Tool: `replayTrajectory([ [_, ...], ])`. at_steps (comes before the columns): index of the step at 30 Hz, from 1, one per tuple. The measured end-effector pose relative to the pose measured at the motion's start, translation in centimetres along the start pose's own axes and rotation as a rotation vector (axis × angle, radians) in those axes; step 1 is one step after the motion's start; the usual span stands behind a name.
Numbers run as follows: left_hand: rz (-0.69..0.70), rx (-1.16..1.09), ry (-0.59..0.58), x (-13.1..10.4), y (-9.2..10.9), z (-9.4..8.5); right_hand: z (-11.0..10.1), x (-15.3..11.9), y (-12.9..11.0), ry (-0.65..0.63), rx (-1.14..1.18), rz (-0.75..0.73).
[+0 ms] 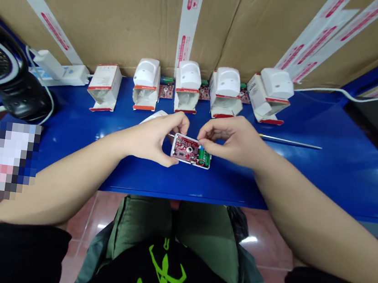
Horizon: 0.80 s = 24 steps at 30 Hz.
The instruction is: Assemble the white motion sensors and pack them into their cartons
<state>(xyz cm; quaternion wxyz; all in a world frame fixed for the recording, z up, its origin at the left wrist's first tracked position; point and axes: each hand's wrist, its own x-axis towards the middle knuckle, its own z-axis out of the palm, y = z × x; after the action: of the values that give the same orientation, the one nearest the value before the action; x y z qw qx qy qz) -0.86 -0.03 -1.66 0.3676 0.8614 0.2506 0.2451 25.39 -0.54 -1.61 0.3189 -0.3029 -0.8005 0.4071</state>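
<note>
An open white detector housing [192,164] is held just above the blue table, its inside facing up. In it sit a red circuit board [183,146] and a green battery [204,156] at the right end. My left hand [156,140] grips the left end, thumb at the lower edge and fingers at the upper edge. With fingers curled, my right hand [232,140] pinches the upper right edge beside the battery; the exact contact is partly hidden. A white cover [156,115] lies partly hidden behind my left hand.
Several small open boxes stand along the back, including a left one [106,81]; white detectors such as this one [189,73] rest on most. Red boards [166,91] show between them. A screwdriver [292,142] lies right. A black fan [20,79] and power strip [66,73] are left.
</note>
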Motion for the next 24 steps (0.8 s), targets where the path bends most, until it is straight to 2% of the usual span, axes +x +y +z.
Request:
replayTrajectory([
  [5, -0.014, -0.025, 0.053, 0.2, -0.5, 0.5, 0.8, 0.3, 0.6, -0.002, -0.179, -0.179],
  [12, 0.007, -0.002, 0.109, 0.3, -0.4, 1.0, 1.4, 0.3, 0.9, -0.008, -0.212, -0.209],
  [19, -0.007, -0.008, 0.15, 0.3, -0.3, 1.3, 1.6, 0.3, 0.9, 0.008, -0.264, -0.176],
  [24, -0.014, -0.024, 0.158, 0.5, -0.5, 1.3, 1.5, -0.1, 0.7, -0.007, -0.403, -0.259],
])
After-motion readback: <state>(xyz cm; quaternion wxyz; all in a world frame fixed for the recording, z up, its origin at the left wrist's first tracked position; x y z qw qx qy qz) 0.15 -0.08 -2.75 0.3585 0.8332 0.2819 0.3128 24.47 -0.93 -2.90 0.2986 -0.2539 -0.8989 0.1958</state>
